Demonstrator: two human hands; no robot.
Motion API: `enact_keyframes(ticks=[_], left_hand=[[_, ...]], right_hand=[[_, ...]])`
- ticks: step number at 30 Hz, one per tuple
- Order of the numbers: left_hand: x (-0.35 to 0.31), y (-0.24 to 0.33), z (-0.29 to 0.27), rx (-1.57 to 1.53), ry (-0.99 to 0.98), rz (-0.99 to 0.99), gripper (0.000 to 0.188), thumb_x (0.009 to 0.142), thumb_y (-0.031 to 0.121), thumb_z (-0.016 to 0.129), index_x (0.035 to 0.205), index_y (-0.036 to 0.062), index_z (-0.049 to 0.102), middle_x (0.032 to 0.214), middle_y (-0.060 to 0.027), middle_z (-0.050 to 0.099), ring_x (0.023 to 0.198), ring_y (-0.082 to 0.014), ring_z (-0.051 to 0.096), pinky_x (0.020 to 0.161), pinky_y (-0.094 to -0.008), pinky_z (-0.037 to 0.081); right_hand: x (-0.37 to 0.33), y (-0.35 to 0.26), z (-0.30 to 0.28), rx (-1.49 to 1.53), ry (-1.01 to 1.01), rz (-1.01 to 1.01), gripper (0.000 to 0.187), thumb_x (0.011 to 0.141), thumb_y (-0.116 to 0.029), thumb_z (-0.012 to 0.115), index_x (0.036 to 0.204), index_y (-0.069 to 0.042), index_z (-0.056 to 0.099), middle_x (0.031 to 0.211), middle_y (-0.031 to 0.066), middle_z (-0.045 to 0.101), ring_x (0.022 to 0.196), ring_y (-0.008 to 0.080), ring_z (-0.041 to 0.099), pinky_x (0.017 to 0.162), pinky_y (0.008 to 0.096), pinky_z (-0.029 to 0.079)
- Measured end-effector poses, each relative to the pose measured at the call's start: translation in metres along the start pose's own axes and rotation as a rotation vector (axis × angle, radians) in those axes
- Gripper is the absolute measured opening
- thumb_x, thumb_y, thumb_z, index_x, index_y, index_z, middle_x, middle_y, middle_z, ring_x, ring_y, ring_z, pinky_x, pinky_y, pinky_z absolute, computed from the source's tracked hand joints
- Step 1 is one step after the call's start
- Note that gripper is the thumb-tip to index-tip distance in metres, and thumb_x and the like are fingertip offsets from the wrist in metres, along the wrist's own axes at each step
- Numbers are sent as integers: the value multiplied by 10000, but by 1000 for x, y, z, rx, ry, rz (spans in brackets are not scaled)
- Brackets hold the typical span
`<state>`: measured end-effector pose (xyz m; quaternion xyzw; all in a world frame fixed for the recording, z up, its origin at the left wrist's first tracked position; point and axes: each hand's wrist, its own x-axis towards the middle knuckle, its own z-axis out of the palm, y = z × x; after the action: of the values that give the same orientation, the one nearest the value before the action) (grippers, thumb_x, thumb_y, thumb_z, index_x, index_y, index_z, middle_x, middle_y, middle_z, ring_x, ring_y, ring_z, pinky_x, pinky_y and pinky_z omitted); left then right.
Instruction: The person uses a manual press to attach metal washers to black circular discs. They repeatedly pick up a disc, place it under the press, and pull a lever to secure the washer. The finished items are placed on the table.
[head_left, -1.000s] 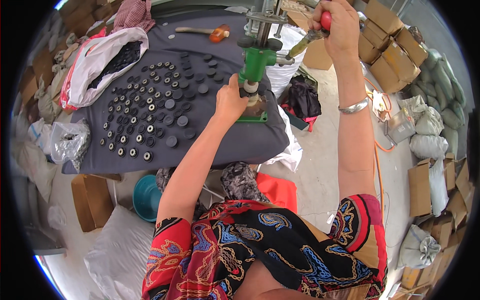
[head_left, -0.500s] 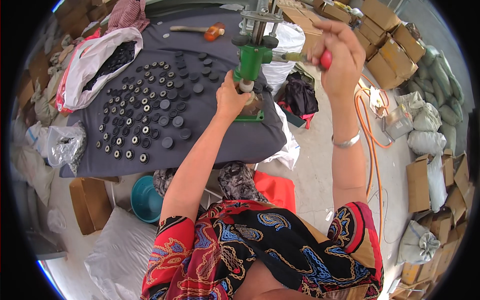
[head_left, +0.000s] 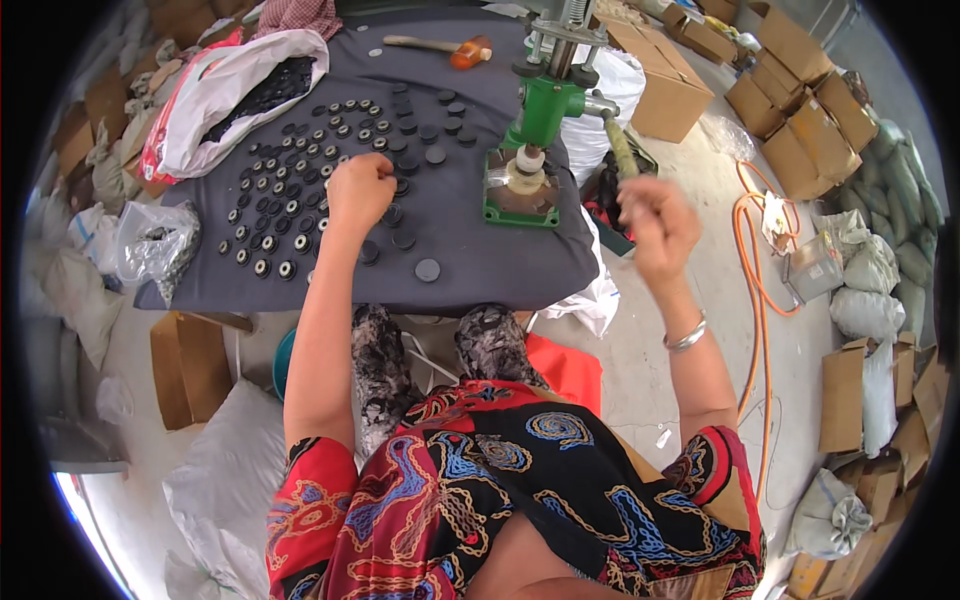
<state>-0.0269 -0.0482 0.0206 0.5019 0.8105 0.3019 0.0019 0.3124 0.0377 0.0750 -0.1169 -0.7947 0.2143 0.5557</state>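
Note:
A green hand press (head_left: 548, 115) stands at the right side of the cloth-covered table, its white ram lowered onto a round pale die (head_left: 526, 172) on the base. My right hand (head_left: 660, 228), slightly blurred, is closed round the end of the press lever (head_left: 621, 148), which slants down toward me. The red knob is hidden. My left hand (head_left: 360, 195) is over the rows of small black round parts, fingers curled together; what they pinch, if anything, cannot be made out. Many parts with pale ring centres (head_left: 287, 270) lie to its left, plain black discs (head_left: 428, 270) to its right.
A mallet with an orange head (head_left: 470, 53) lies at the table's back. An open white bag of black parts (head_left: 255, 95) and a clear bag (head_left: 157, 245) sit on the left. Cardboard boxes (head_left: 660, 85), sacks and an orange hose (head_left: 752, 270) are on the right.
My left hand has left the press die and moved left over the black parts. The lever has swung down toward me with my right hand. A black disc now lies nearer the front edge.

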Motion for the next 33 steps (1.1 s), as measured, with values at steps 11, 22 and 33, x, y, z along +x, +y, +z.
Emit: enact_keyframes(ticks=[11, 22, 33], left_hand=[[-27, 10, 31, 377, -120, 56, 150, 732, 132, 660, 847, 38, 680, 828, -168, 691, 840, -334, 682, 725, -418, 547], [-20, 40, 96, 117, -24, 228, 205, 711, 100, 674, 902, 34, 644, 914, -156, 663, 868, -334, 637, 756, -444, 519], [-9, 81, 89, -330, 73, 251, 450, 711, 80, 719, 1136, 22, 579, 994, -206, 668, 889, -357, 650, 793, -418, 516]], right_hand=[[126, 0, -13, 393, 80, 201, 260, 859, -56, 451, 1009, 72, 621, 585, 64, 532, 513, 115, 487, 525, 245, 417], [154, 12, -17, 416, 87, 240, 275, 851, -45, 441, 1019, 95, 607, 588, 77, 526, 500, 132, 472, 517, 265, 425], [181, 29, -16, 397, 157, 314, 241, 821, -93, 478, 974, 49, 600, 531, 57, 496, 380, 138, 460, 345, 257, 367]])
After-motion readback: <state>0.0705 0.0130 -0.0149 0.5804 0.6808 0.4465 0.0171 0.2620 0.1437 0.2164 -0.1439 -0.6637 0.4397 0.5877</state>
